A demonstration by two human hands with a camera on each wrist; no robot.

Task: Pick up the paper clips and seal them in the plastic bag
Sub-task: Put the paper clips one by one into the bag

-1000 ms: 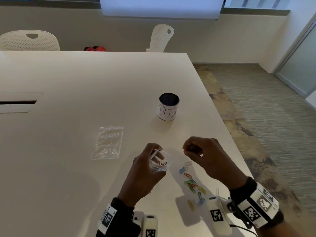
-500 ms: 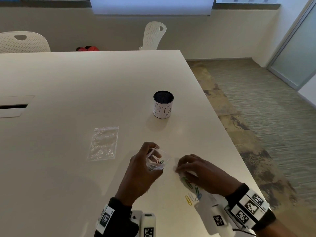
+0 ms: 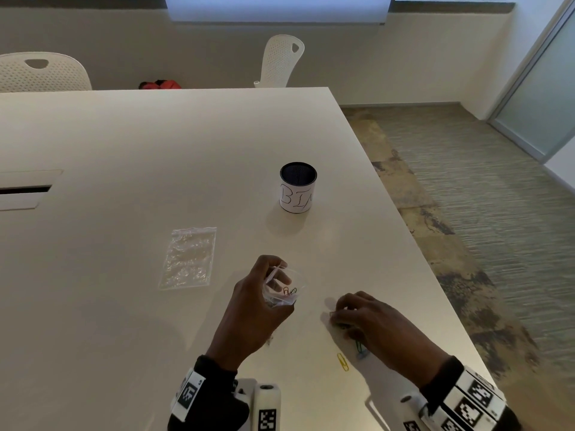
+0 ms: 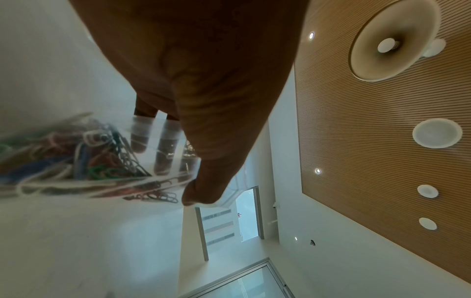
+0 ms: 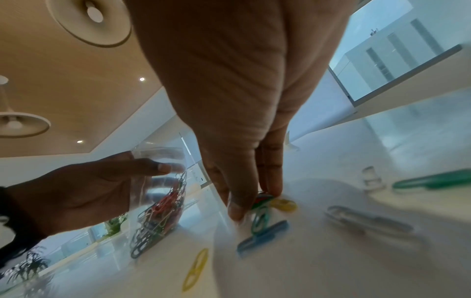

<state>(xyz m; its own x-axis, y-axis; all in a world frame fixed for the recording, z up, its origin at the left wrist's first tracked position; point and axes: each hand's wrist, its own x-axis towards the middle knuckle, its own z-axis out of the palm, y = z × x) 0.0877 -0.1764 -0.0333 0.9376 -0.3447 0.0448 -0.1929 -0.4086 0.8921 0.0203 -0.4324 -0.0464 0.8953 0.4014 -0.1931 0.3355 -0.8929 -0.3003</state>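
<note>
My left hand [image 3: 267,290] holds a small clear plastic bag [image 3: 281,289] with its mouth open, just above the white table [image 3: 124,150]. Several coloured paper clips [image 4: 76,161] lie inside the bag [image 5: 158,201]. My right hand [image 3: 345,312] is down on the table to the right, its thumb and fingers [image 5: 272,181] pinching a little bunch of paper clips [image 5: 262,201]. Loose clips lie around it: a yellow one [image 3: 343,361], a green one [image 3: 359,346], a blue one [image 5: 262,236]. The hand hides most of the pile in the head view.
A second, flat clear bag [image 3: 188,258] lies on the table left of my left hand. A dark cup with a white label reading BIN [image 3: 297,187] stands further back. The table's right edge [image 3: 435,275] runs close by my right hand. White chairs [image 3: 281,60] stand beyond.
My right hand dropped from beside the bag to the table and closed its fingers on clips in the pile. The left hand kept the bag nearly still.
</note>
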